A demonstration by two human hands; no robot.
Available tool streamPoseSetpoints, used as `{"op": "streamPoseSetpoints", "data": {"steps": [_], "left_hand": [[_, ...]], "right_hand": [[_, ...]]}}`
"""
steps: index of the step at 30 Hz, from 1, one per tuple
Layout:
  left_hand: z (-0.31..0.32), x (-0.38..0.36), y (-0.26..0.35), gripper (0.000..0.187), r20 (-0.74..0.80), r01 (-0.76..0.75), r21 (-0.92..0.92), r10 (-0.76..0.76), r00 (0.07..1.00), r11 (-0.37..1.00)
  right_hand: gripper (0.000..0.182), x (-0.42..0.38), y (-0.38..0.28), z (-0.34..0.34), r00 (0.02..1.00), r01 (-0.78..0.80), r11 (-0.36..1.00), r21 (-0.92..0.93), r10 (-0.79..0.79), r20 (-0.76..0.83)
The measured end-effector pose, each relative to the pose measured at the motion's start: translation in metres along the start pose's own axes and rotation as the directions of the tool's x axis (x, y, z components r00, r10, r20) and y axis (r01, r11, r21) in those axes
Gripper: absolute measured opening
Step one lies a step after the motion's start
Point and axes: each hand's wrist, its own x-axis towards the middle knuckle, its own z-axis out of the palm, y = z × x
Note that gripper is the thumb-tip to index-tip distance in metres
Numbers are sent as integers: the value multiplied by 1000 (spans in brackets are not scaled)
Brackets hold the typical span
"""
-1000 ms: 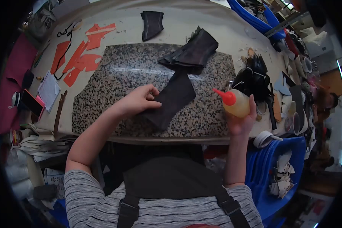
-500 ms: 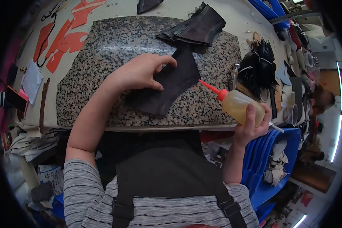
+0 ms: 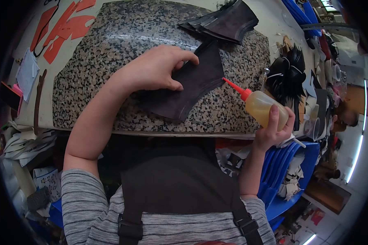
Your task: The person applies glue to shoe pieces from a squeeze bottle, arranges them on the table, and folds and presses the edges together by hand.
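Observation:
My left hand (image 3: 157, 69) pinches the upper edge of a dark leather piece (image 3: 188, 87) that lies on a speckled granite slab (image 3: 110, 45). My right hand (image 3: 276, 128) grips a yellow glue bottle (image 3: 259, 107) with a red nozzle. The nozzle tip points left and touches or nearly touches the right edge of the leather piece.
A stack of dark leather pieces (image 3: 229, 22) lies at the slab's far edge. Orange cut shapes (image 3: 65, 28) lie at the far left. A black bundle (image 3: 288, 73) and small cups sit to the right. Blue bins (image 3: 288, 175) stand below the table's right side.
The right hand has brought the glue bottle's nozzle up to the leather piece's edge. The left hand shifted its grip along the piece. The view tilted closer to the slab.

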Motion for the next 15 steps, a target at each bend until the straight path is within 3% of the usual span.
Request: {"op": "streamPoseSetpoints", "data": {"steps": [8,12,15], "left_hand": [[0,-1,1,63,-2,-2,5,2,1000,1000],[1,-2,-1,66,-23,-24,27,25,999,999],[0,-4,-1,69,-29,-45,36,46,999,998]], "right_hand": [[24,-1,-6,1,980,-131,986,107,113,164],[25,13,-9,8,990,-115,992,57,110,89],[25,12,0,6,983,-105,994,40,98,155]]}}
